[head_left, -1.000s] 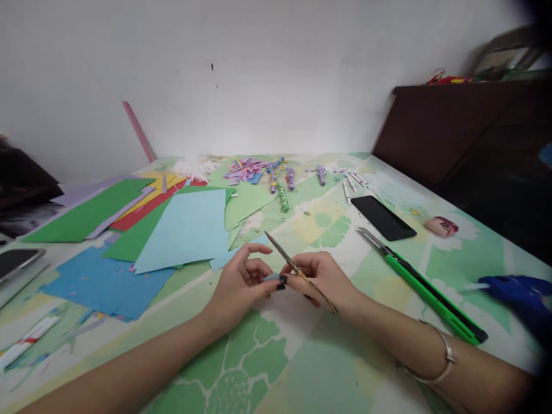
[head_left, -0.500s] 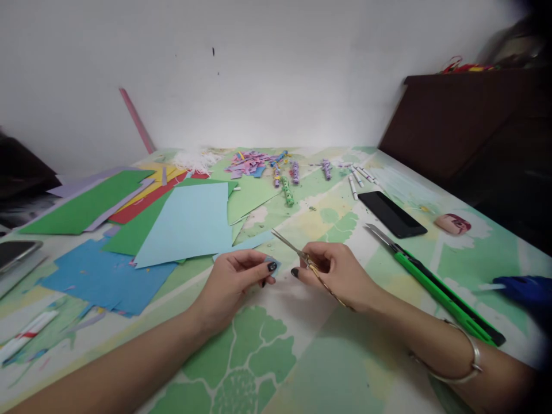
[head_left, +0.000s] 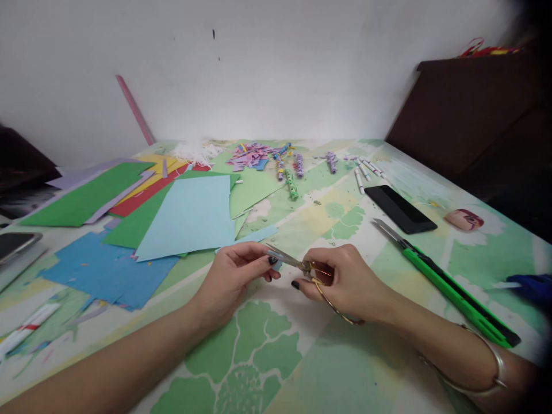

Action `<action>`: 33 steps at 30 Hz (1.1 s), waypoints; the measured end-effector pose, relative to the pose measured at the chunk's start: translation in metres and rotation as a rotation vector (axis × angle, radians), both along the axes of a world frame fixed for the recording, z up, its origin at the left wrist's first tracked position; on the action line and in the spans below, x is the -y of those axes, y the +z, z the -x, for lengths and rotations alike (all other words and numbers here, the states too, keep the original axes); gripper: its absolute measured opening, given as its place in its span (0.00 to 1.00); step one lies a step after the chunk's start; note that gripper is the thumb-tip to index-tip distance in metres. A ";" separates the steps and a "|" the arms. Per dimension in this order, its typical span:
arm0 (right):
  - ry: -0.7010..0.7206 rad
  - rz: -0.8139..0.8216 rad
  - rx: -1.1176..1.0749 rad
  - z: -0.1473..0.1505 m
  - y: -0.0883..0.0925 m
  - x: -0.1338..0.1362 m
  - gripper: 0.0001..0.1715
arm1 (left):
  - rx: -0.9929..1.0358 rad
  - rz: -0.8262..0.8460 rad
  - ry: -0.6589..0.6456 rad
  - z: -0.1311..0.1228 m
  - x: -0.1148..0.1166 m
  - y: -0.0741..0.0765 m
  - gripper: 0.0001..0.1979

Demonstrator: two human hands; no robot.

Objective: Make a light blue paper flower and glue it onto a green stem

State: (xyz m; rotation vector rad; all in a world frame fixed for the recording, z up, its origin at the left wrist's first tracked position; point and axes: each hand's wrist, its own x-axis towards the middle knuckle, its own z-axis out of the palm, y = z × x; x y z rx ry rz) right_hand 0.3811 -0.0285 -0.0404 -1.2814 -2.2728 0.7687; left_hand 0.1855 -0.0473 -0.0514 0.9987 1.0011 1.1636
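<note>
My left hand [head_left: 235, 279] pinches a small piece of blue paper [head_left: 278, 265] between thumb and fingers, which hide most of it. In my right hand [head_left: 345, 279] is a pair of small gold-handled scissors [head_left: 307, 268], held by the handles. Their parted blades point left and lie at the paper, close to my left thumb; whether they are cutting it I cannot tell. Behind my left hand rest a light blue sheet [head_left: 190, 215] and a light blue strip [head_left: 254, 237]. A green utility knife [head_left: 457, 290] with its blade out lies to the right of my right hand.
A black phone [head_left: 401, 208], several markers [head_left: 366, 169] and a painted stone-like object [head_left: 464, 219] are on the right. Several curled paper pieces [head_left: 291, 184] and a heap of paper scraps [head_left: 250, 155] sit at the back. Blue sheets [head_left: 107, 270] lie left.
The scissors have opened and moved to the blue paper in my left hand. My left hand keeps its pinch. The view has shifted slightly.
</note>
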 end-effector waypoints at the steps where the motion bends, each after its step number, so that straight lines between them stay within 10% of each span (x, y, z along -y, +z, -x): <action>1: 0.001 -0.007 0.006 0.000 0.000 0.000 0.10 | -0.006 -0.005 -0.002 0.000 0.000 0.000 0.02; 33: -0.013 -0.051 0.017 0.001 -0.004 -0.001 0.13 | -0.012 0.005 -0.014 0.001 -0.001 -0.005 0.02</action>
